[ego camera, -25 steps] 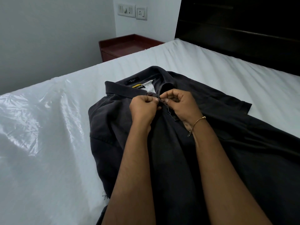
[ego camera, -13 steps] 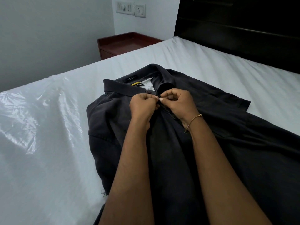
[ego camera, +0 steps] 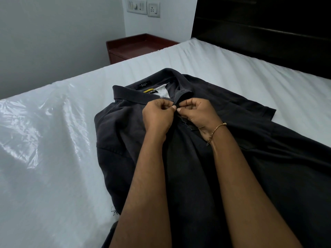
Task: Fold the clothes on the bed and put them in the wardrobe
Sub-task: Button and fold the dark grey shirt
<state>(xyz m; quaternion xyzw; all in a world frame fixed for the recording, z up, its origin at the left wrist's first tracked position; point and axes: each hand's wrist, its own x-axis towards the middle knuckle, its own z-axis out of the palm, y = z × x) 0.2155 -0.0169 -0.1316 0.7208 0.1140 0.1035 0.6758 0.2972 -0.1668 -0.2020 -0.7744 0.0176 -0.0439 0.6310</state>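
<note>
A dark grey collared shirt [ego camera: 125, 126] lies front-up on the white bed [ego camera: 223, 68], collar pointing away from me, with a black label and a yellow tag inside the neck. My left hand [ego camera: 157, 117] and my right hand [ego camera: 198, 113] meet just below the collar. Each pinches an edge of the shirt's front opening between thumb and fingers. A thin gold bracelet sits on my right wrist. My forearms cover the middle of the shirt.
Glossy clear plastic [ego camera: 35, 131] covers the bed's left part. A reddish-brown bedside table [ego camera: 139, 45] stands beyond the bed's far-left corner. A dark headboard [ego camera: 259, 33] runs along the right rear. Wall switches [ego camera: 143, 7] are above the table.
Both hands stay together at the shirt's front opening below the collar, with only small finger movements. The camera view has shifted slightly.
</note>
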